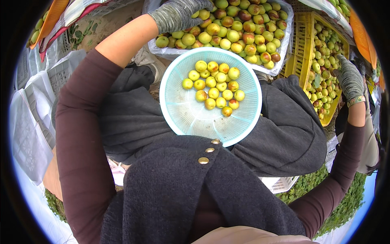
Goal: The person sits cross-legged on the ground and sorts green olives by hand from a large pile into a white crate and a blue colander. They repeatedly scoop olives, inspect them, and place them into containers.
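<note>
My left hand (179, 15), in a grey knitted glove, reaches over the left edge of a plastic-lined crate (288, 52) heaped with green and reddish jujubes (233, 36); its fingertips are among the fruit, and whether they grip one is unclear. At the right, my right hand (349, 74), gloved alike, is over the far side of a yellow plastic crate (300, 45) of smaller-looking jujubes (323, 70); its fingers are partly hidden. Between my legs rests a pale blue mesh basin (195, 122), with yellow-green jujubes (221, 77) gathered in its upper middle.
Grey crates with white liners (33, 119) stand at the left. Orange baskets (362, 36) show at both upper corners. A white crate (283, 184) lies behind me at the lower right. Another person (370, 134) is partly visible beyond my right arm.
</note>
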A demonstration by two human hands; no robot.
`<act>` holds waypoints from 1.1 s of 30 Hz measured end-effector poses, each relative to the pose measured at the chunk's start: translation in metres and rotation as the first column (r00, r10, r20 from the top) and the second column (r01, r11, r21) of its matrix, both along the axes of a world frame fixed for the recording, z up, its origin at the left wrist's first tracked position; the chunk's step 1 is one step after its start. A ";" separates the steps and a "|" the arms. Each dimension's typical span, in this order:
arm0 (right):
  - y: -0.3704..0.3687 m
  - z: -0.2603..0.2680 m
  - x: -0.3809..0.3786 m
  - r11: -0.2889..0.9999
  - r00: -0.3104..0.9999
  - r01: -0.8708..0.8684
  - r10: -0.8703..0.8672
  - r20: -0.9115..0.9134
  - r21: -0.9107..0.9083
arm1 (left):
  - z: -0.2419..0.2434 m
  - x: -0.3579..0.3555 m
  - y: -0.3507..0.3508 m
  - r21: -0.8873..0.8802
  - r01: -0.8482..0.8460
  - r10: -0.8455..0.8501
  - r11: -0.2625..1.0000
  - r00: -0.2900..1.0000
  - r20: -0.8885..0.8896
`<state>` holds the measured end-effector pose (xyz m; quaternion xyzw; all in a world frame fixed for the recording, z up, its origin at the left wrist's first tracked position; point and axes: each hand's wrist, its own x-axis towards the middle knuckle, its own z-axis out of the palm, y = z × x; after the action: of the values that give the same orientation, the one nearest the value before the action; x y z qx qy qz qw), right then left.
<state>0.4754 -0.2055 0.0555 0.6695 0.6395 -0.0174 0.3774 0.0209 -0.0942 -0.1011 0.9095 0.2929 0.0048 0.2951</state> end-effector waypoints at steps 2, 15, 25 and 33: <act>0.003 -0.009 -0.015 0.990 0.979 -0.055 0.079 -0.186 0.132 | -0.006 0.005 -0.004 0.073 -0.019 0.015 0.997 0.998 0.053; 0.061 -0.154 -0.227 0.987 0.333 -0.039 0.158 -0.930 0.154 | -0.006 0.006 -0.010 -0.048 -0.115 0.118 0.992 0.991 0.063; 0.060 -0.156 -0.230 0.985 0.350 -0.074 0.170 -0.921 0.154 | 0.002 -0.019 -0.025 0.026 -0.134 0.135 0.991 0.991 -0.024; 0.062 -0.141 -0.236 0.997 0.235 -0.068 -0.011 -0.972 -0.028 | -0.012 -0.016 -0.024 0.013 -0.182 0.183 0.983 0.980 -0.076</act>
<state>0.2392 -0.1434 -0.0852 0.4914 0.7470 -0.4410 -0.0775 0.0045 -0.1186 -0.1129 0.8791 0.3861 -0.0024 0.2794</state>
